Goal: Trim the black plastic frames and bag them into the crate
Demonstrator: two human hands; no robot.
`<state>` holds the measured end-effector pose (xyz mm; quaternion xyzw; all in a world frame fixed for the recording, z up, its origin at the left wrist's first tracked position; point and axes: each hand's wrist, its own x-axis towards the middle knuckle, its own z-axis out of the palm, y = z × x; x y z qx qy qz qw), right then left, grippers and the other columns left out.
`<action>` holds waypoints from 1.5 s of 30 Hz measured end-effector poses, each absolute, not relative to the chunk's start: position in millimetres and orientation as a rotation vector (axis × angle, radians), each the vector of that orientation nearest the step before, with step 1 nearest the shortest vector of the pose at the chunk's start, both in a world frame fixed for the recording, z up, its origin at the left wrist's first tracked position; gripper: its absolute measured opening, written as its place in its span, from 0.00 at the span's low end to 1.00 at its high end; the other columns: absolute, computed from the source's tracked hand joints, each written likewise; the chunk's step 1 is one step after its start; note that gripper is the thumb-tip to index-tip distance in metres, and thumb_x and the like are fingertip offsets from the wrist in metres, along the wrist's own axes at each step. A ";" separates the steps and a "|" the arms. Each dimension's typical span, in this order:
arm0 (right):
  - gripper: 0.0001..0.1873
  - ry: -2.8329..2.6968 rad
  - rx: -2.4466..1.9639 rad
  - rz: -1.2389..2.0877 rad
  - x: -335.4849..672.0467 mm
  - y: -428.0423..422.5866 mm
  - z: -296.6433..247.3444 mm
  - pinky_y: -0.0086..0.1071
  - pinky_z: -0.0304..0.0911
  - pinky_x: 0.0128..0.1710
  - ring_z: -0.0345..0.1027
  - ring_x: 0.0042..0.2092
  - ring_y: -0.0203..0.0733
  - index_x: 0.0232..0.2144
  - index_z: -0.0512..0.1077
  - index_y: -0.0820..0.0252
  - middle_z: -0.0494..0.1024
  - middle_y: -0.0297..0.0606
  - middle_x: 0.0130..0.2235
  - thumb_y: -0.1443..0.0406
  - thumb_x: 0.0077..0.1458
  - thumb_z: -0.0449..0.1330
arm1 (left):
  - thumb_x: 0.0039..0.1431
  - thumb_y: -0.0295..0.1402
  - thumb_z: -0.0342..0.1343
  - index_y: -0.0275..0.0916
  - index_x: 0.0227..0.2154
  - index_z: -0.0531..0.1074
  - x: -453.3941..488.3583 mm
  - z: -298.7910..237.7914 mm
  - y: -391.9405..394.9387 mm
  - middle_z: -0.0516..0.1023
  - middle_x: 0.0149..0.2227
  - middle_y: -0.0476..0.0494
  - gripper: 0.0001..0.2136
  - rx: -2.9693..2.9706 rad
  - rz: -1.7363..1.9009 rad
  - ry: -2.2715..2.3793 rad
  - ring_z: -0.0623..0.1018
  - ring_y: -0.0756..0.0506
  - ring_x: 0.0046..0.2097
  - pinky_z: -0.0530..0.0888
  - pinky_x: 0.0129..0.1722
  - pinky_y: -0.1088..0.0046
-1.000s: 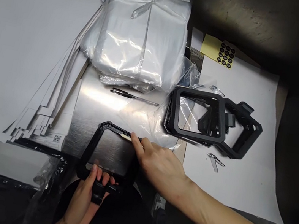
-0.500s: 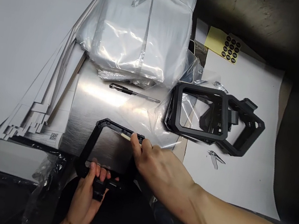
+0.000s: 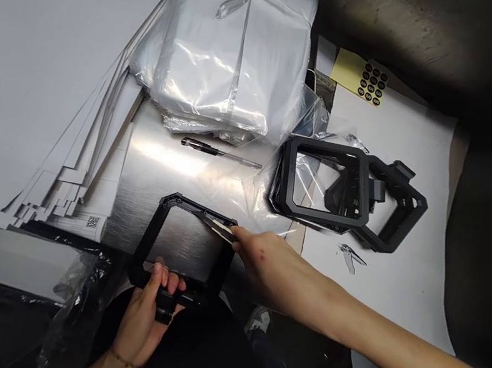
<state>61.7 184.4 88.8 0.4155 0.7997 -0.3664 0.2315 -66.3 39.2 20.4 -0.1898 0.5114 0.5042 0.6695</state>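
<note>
Since half a second ago, the right hand [image 3: 257, 252] has shifted right, baring more of the tool [image 3: 217, 226] pinched in its fingers at the far edge of the frame [image 3: 149, 240]. Before the counter [image 3: 147, 173], the left hand [image 3: 141, 314] clasps the near edge, probably bracing it.

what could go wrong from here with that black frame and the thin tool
The thin tool in the right hand might slip at the far edge of the black frame and scratch it. The left hand grips the frame by its near edge, so pressing on the far side could tilt it. The pen lies on the metal table beyond the frame; a bump might roll it.
</note>
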 end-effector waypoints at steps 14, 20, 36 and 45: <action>0.11 1.574 1.366 -2.020 66.6 178.6 62.9 0.23 0.45 0.17 0.46 0.19 0.28 0.26 0.61 0.62 0.55 0.27 0.18 0.63 0.54 0.45 | 0.52 0.40 0.48 0.39 0.18 0.62 -65.5 13.6 37.7 0.61 0.22 0.52 0.13 -0.437 1.147 1.159 0.66 0.50 0.32 0.67 0.34 0.71; 0.08 1.342 1.411 -2.149 66.9 177.2 57.9 0.23 0.41 0.12 0.43 0.16 0.27 0.30 0.60 0.61 0.52 0.25 0.18 0.63 0.53 0.44 | 0.53 0.40 0.47 0.39 0.18 0.62 -66.0 14.7 38.1 0.61 0.21 0.52 0.13 -0.443 1.174 1.158 0.66 0.50 0.32 0.67 0.33 0.72; 0.14 2.568 1.367 -1.045 93.1 156.6 60.8 0.29 0.56 0.26 0.60 0.28 0.36 0.43 0.63 0.58 0.66 0.37 0.29 0.64 0.56 0.44 | 0.52 0.40 0.47 0.39 0.17 0.63 -64.9 16.9 38.8 0.63 0.21 0.52 0.14 -0.506 1.153 1.185 0.67 0.50 0.32 0.67 0.30 0.74; 0.09 2.877 1.694 -0.049 132.3 148.6 27.4 0.38 0.53 0.32 0.57 0.34 0.44 0.37 0.66 0.61 0.65 0.43 0.33 0.68 0.51 0.52 | 0.52 0.40 0.47 0.39 0.16 0.63 -66.5 17.4 40.2 0.64 0.22 0.51 0.14 -0.529 1.137 1.171 0.67 0.49 0.33 0.67 0.31 0.73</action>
